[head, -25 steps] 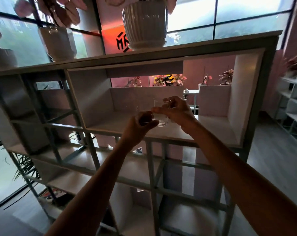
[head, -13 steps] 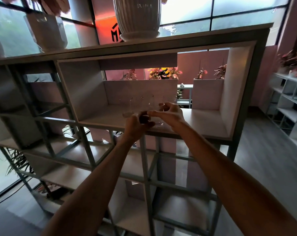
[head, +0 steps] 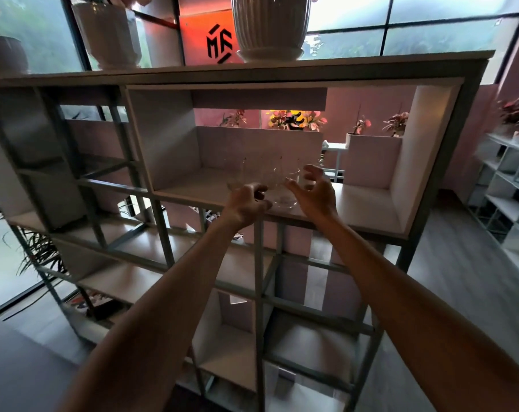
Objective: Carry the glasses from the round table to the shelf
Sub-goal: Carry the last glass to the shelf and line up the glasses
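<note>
Two clear glasses stand side by side on the floor of the big open compartment of the shelf [head: 368, 208]. The right glass [head: 288, 193] is a short tumbler, free of any hand. My right hand [head: 313, 193] hovers just right of it, fingers spread and holding nothing. The left glass [head: 259, 173] is faint against the compartment's back wall. My left hand [head: 246, 203] is curled around its lower part at the shelf's front edge. The round table is out of view.
White ribbed plant pots [head: 270, 28] stand on the shelf's top board, above the compartment. Smaller metal-framed cubbies [head: 109, 203] lie left of and below it. Another white shelf unit [head: 508, 185] stands at the far right, and wooden floor lies between.
Both hands lowered the glasses onto the compartment floor. My right hand has let go of its glass and spread its fingers. My left hand stays curled.
</note>
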